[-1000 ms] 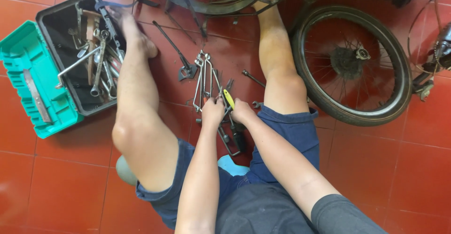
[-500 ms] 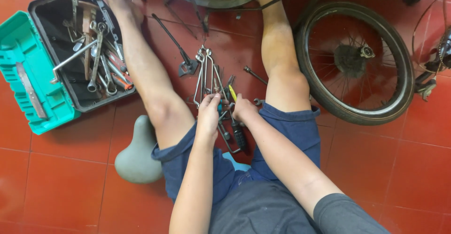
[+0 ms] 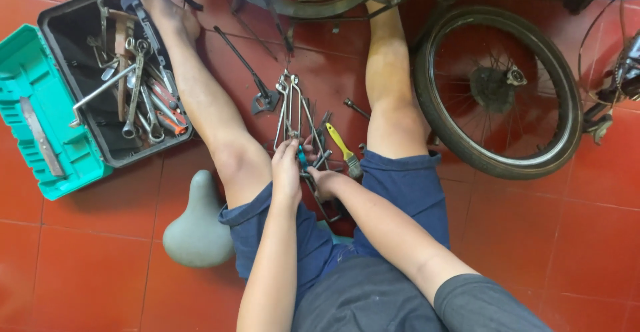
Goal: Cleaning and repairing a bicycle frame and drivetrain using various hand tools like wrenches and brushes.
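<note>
A small teal-handled tool (image 3: pixel 302 158) sits between the two hands, low over the red tiled floor (image 3: pixel 87 265) between the person's legs. The left hand (image 3: pixel 287 172) curls around it; the right hand (image 3: pixel 321 180) is partly closed beside it, its hold unclear. Metal rods and clips (image 3: pixel 288 105) and a yellow-handled brush (image 3: pixel 343 149) lie just beyond. Nearby: an open tool box (image 3: pixel 40 165), grey saddle (image 3: pixel 197 225), bicycle wheel (image 3: pixel 500 89). Risk, as judged: loose parts crowd the legs; a slip could scatter or pinch.
</note>
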